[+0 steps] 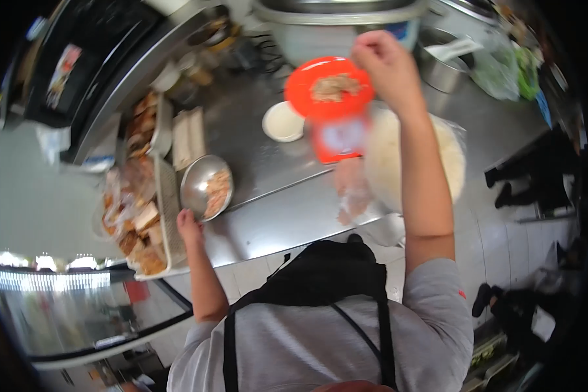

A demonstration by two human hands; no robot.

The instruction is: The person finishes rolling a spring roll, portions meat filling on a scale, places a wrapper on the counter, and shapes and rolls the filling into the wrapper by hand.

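Observation:
My left hand [190,225] grips the near rim of a metal bowl [191,179], which is tilted and holds shredded, pinkish meat-like food [217,193]. My right hand [384,57] is raised at the far right edge of an orange plate [300,88], its fingers closed in a pinch. Whatever is in that pinch, if anything, is hidden. A heap of shredded food [335,87] lies on the plate. Just nearer to me is a blurred red-orange object [338,157]. My right forearm passes over a large round, pale mass [387,160] in clear plastic.
A white basket [171,219] with bagged brown food pieces stands at the left. A small white round dish [283,122] sits left of the plate. Behind are a large lidded container [307,36] and a metal pot [443,72]. Other people [536,171] are at the right.

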